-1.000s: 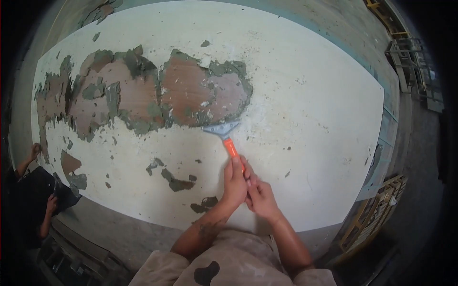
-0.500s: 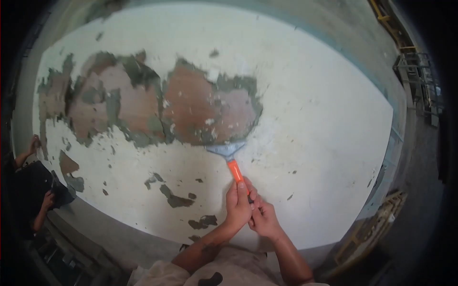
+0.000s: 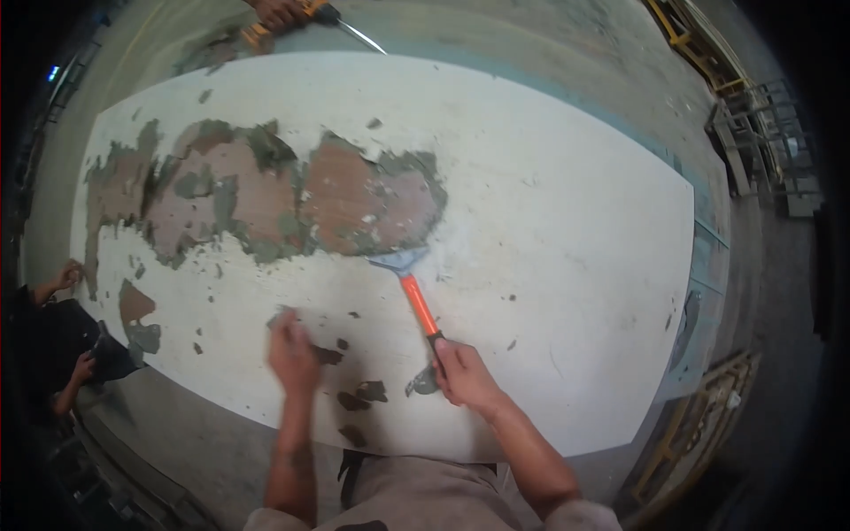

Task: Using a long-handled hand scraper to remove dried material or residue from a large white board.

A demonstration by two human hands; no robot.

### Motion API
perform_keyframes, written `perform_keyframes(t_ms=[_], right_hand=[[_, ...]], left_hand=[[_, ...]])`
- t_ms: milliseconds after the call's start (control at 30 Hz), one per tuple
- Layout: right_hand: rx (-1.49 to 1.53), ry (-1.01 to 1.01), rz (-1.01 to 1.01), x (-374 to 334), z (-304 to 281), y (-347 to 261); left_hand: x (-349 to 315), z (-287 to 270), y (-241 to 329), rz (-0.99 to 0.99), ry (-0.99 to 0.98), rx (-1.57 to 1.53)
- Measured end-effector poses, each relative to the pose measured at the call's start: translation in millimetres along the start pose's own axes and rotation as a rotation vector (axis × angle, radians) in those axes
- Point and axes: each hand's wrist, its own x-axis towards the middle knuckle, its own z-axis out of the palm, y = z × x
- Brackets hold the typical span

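My right hand (image 3: pixel 465 376) is closed round the black end of a long-handled scraper (image 3: pixel 416 301) with an orange shaft. Its wide metal blade rests at the lower edge of a bare reddish-brown patch (image 3: pixel 341 199) rimmed with grey-green flakes. The patch lies in the off-white coating of a large panel (image 3: pixel 567 292). Over the panel's near side, my left hand (image 3: pixel 295 358) is off the scraper, its fingertips by a small grey flake. Motion blurs those fingers, and I cannot make out a grip. A loose grey flake (image 3: pixel 423 382) lies beside my right hand.
Loose flakes (image 3: pixel 354 400) litter the near part of the panel. Across the far edge, another person's hand (image 3: pixel 279 11) holds an orange-and-black power tool (image 3: pixel 310 13) with a long metal bit. Someone in dark clothing (image 3: pixel 57 332) stands at the left. Metal frames (image 3: pixel 766 142) stand at the right.
My left hand has let go of the scraper and moved left over the flakes. My right hand now holds the handle alone. Another person's hand with a power tool has appeared at the far edge.
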Motion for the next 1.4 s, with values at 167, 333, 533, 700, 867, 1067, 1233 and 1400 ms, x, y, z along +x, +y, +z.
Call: perform_keyframes(t_ms=[167,333,533,700,867,1067,1233,1400], right_hand=[[-0.053,0.064,0.049,-20,-15,6],[-0.351,0.116,0.138,1,-9,-28],[-0.472,0.235,0.164,-29,2,-5],[-0.626,0.144,0.17,26,-5,-35],[-0.738,0.271,0.322,18,10,-48],[-0.412,0.256,0.367,-25,37,-19],[-0.514,0.24,0.319,23,39,-15],[-0.377,0.252,0.352,-4,57,-16]], left_hand=[[-6,-49,-71,0.238,0.045,0.139],[-8,-35,-98,0.053,0.053,0.343],[3,-33,-93,0.003,0.034,0.349],[-3,-38,-90,-0.083,0.062,0.345],[5,-43,-97,-0.066,-0.043,0.411],[-6,-50,-91,-0.075,-0.074,0.441],[-9,-45,-87,-0.087,-0.046,0.498],[9,-48,-89,-0.078,-0.042,0.475]])
